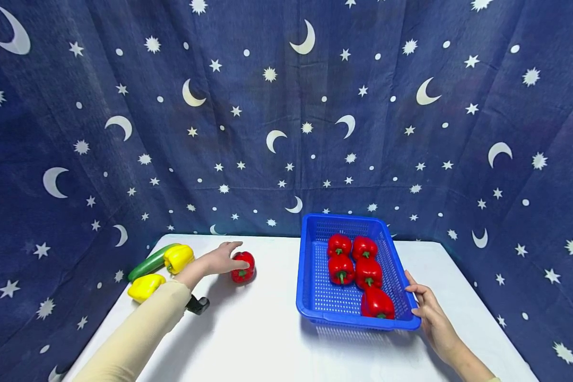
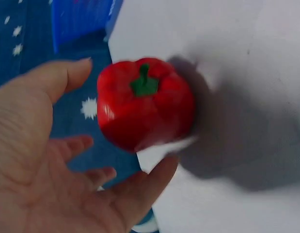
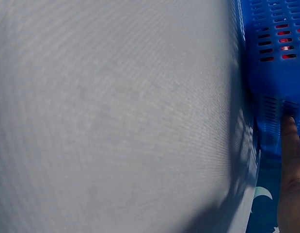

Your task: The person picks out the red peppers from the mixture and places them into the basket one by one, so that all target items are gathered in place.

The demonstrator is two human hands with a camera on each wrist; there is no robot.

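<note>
A single red bell pepper (image 1: 243, 267) sits on the white table left of the basket, its green stem showing. My left hand (image 1: 221, 260) reaches over it with thumb and fingers spread; in the left wrist view a gap shows between thumb and pepper (image 2: 146, 107). At the right, a blue plastic basket (image 1: 304, 276) carries several red bell peppers (image 1: 342, 269). My right hand (image 1: 434, 321) holds that basket by its right rim near the front corner, thumb at the rim. In the right wrist view one finger (image 3: 291, 145) lies against the basket's perforated side (image 3: 266, 73).
Beside my left forearm lie two yellow bell peppers (image 1: 179, 258) and a long green cucumber (image 1: 150, 263). A dark, glossy object, perhaps an eggplant (image 1: 198, 304), is partly hidden by the sleeve. A blue curtain (image 1: 248, 132) with moons and stars hangs behind the white table (image 1: 248, 339).
</note>
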